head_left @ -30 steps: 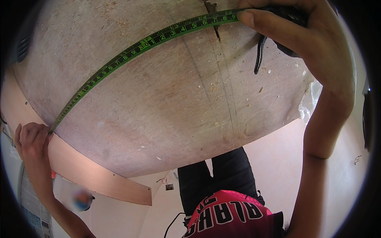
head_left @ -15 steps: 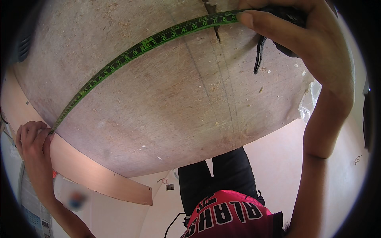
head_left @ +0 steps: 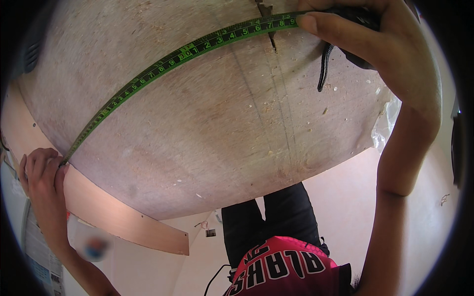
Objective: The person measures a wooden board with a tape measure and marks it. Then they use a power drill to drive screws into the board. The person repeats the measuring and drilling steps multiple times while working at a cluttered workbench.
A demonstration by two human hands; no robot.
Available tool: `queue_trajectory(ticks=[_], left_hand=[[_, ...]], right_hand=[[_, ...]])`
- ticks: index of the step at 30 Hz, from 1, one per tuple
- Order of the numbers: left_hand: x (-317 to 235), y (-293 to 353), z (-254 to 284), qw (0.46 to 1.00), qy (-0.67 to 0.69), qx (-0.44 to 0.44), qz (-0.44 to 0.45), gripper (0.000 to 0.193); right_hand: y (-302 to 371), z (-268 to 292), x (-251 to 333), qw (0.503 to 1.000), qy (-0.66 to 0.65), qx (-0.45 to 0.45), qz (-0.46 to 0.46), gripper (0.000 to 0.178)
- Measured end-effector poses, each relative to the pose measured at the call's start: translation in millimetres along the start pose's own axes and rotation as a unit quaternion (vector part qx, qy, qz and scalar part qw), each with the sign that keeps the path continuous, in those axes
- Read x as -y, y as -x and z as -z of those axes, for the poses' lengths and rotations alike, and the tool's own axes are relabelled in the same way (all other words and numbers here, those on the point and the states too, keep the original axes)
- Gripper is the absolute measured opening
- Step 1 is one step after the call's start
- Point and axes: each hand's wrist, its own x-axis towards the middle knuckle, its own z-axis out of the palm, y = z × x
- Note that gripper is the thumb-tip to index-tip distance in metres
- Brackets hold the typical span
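A green and black tape measure blade (head_left: pixel 185 53) stretches in a curve over a large wooden sheet (head_left: pixel 197 123). At its left end, my left hand (head_left: pixel 45 175) is closed on the blade's tip, against the pale board strip (head_left: pixel 123 209) along the sheet's left edge. My right hand (head_left: pixel 390 56) grips the black tape measure case (head_left: pixel 358 60) at the far right, its thumb pressed on the blade. Below the case hangs a black wrist strap (head_left: pixel 323 71). The fingers behind the case are mostly hidden.
Pencil lines (head_left: pixel 256 106) run across the sheet from near a jagged dark slot (head_left: pixel 272 40). Sawdust and small chips are scattered over it. Clear plastic film (head_left: pixel 384 126) clings to the right edge. A dark object (head_left: pixel 32 52) lies at the far left.
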Motion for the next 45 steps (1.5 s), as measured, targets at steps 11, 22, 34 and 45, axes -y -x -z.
queue_trajectory(ticks=[11, 22, 34, 45], left_hand=[[-65.3, 147.4, -34.9, 0.842, 0.383, -0.272, 0.267, 0.064], [-163.6, 252.3, -91.9, 0.523, 0.618, 0.020, 0.587, 0.055], [-198.2, 242.0, -123.3, 0.371, 0.711, -0.080, 0.592, 0.051], [-204.0, 236.1, -118.1, 0.363, 0.681, -0.101, 0.628, 0.046]], right_hand=[[0.5, 7.4, -20.4, 1.000, 0.006, 0.002, -0.014, 0.020], [13.7, 43.3, -73.8, 0.996, 0.080, -0.023, -0.020, 0.038], [1.0, 54.9, -84.5, 0.998, 0.050, 0.023, -0.029, 0.037], [3.6, 64.2, -94.2, 0.998, 0.052, 0.040, -0.013, 0.036]])
